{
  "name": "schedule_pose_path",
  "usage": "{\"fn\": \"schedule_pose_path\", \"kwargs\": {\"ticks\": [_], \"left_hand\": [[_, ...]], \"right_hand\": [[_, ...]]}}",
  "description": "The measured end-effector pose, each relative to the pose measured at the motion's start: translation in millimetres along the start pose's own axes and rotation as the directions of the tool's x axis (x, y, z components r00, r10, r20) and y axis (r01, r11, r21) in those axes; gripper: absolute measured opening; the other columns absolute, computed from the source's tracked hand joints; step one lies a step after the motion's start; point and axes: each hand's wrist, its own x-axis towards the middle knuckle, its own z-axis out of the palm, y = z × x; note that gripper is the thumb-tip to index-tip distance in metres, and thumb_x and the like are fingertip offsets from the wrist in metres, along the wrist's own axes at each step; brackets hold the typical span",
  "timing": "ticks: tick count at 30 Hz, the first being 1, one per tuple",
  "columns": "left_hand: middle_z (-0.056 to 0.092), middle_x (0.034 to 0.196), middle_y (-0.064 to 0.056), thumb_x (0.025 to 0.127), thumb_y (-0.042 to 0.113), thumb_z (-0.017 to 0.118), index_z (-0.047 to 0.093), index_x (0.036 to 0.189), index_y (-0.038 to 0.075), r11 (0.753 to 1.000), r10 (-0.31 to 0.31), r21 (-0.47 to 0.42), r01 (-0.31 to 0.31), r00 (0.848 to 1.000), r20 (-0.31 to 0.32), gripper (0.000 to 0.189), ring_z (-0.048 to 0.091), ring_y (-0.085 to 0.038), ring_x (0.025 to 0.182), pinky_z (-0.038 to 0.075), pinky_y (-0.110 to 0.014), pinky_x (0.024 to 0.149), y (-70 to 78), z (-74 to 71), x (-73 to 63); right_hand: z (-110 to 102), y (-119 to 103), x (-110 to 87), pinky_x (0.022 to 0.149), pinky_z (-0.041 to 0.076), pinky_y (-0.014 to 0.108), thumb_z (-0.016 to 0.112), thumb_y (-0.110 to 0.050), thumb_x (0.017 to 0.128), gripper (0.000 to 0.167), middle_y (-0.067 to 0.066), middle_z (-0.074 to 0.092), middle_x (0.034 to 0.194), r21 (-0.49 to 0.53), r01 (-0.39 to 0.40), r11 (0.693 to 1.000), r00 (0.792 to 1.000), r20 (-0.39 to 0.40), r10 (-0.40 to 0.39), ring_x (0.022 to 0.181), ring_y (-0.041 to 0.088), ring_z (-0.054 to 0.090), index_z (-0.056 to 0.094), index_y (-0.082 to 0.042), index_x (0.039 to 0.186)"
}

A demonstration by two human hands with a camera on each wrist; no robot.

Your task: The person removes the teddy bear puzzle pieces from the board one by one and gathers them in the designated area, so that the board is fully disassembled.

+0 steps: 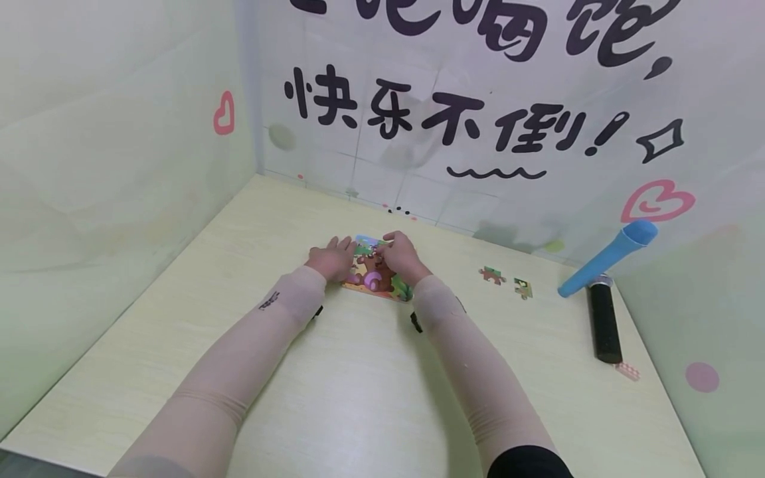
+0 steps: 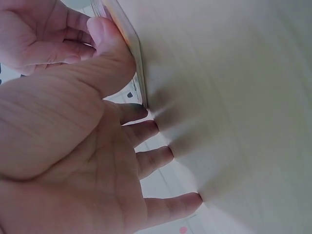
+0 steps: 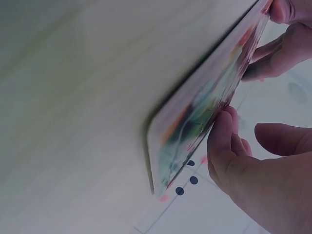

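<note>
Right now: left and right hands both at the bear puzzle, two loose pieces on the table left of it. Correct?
Wrong side: the head view shows the two loose pieces on the table right of the bear puzzle. Left hand and right hand are both at it.

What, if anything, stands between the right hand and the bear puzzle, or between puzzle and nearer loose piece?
Nothing visible separates the right hand from the bear puzzle; they touch. Toward the nearer loose piece, only that hand and its sleeve intervene, at the puzzle's right.
</note>
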Motion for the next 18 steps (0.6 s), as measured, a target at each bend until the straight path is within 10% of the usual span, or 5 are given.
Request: {"fn": "schedule_pose_path", "kwargs": {"ticks": [18], "left_hand": [[0.000, 0.171, -0.010, 0.102, 0.041, 0.059, 0.008, 0.163, 0.008, 1.000, 0.002, -0.028, -0.002, 1.000, -0.004, 0.087, 0.000, -0.034, 0.156, 0.019, -0.069, 0.117, -1.4, 1.4, 0.8]], "right_hand": [[-2.8, -3.7, 1.4, 0.100, 0.054, 0.040, 0.053, 0.004, 0.098, 0.042, 0.017, 0.070, 0.116, 0.098, -0.036, 0.995, 0.999, -0.016, 0.037, 0.109, 0.029, 0.067, 0.048, 0.003, 0.140]]}}
